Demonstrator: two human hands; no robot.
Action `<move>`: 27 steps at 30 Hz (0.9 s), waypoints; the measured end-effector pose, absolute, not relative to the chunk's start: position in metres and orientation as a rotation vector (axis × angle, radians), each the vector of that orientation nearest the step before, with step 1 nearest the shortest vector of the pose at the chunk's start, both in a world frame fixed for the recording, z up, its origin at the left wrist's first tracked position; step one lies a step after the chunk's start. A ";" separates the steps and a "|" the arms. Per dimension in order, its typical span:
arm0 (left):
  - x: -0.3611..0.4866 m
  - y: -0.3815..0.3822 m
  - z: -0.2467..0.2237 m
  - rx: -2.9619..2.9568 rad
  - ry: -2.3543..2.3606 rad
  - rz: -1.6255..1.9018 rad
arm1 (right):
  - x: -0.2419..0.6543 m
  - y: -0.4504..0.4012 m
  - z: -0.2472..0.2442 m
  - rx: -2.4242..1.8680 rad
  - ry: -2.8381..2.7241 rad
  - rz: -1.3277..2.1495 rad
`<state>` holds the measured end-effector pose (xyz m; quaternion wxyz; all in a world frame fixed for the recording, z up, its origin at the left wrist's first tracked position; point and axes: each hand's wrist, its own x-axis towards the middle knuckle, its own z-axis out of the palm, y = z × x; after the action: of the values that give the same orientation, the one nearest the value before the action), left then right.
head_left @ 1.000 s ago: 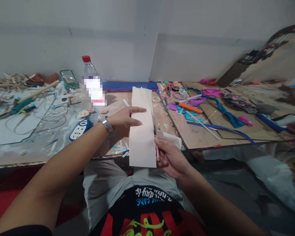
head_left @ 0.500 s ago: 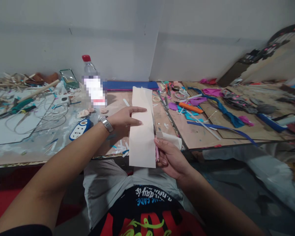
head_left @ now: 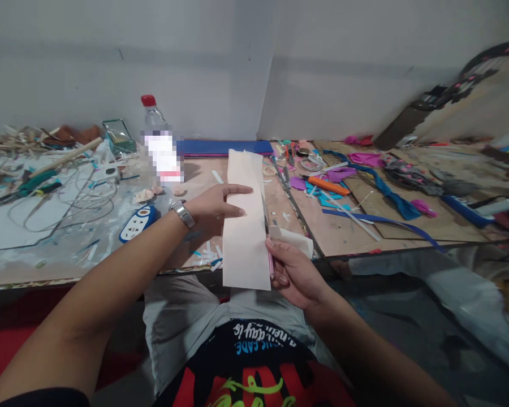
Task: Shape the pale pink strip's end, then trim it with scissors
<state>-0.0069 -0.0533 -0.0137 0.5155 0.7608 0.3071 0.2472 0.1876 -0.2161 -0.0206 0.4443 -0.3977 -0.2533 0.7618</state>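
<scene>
A long cream paper strip (head_left: 245, 251) hangs over the table's front edge. My left hand (head_left: 214, 204) holds it from the left, thumb and forefinger lying on top; the other fingers are hidden underneath. At the strip's right edge, my right hand (head_left: 294, 268) is closed on pink-handled scissors (head_left: 272, 267). Their dark blade lies along that edge, partly covered by paper and fingers. A narrower cream offcut (head_left: 299, 241) curls away to the right above my right hand. Small white paper scraps (head_left: 210, 254) lie left of the strip.
A red-capped bottle (head_left: 155, 118) stands at the back, beside a flat blue stack (head_left: 224, 148). A power strip (head_left: 139, 223) and cables lie left. Rightward are an orange cutter (head_left: 328, 185), coloured scraps and a blue ribbon (head_left: 385, 220). The table's front edge runs below my hands.
The scissors' pink handles, a little apart before, have come together. The strip's lower right corner has shifted slightly right. My left hand has stayed in place.
</scene>
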 end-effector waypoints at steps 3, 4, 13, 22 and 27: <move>-0.006 -0.054 -0.015 1.780 0.733 0.598 | 0.187 -0.216 -0.021 -0.979 -0.620 1.883; -0.006 -0.054 -0.015 1.753 0.729 0.597 | 0.187 -0.216 -0.022 -0.977 -0.622 1.883; -0.006 -0.053 -0.016 1.754 0.716 0.619 | 0.186 -0.216 -0.024 -0.921 -0.618 1.891; -0.006 -0.056 -0.011 1.807 0.685 0.614 | 0.187 -0.214 -0.020 -0.939 -0.572 1.875; -0.005 -0.056 -0.009 1.862 0.644 0.637 | 0.186 -0.212 -0.022 -0.963 -0.578 1.853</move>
<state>-0.0053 -0.0561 -0.0094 0.5102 0.7733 0.2677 0.2646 0.1863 -0.2123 -0.0218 0.4681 -0.3928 -0.2356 0.7557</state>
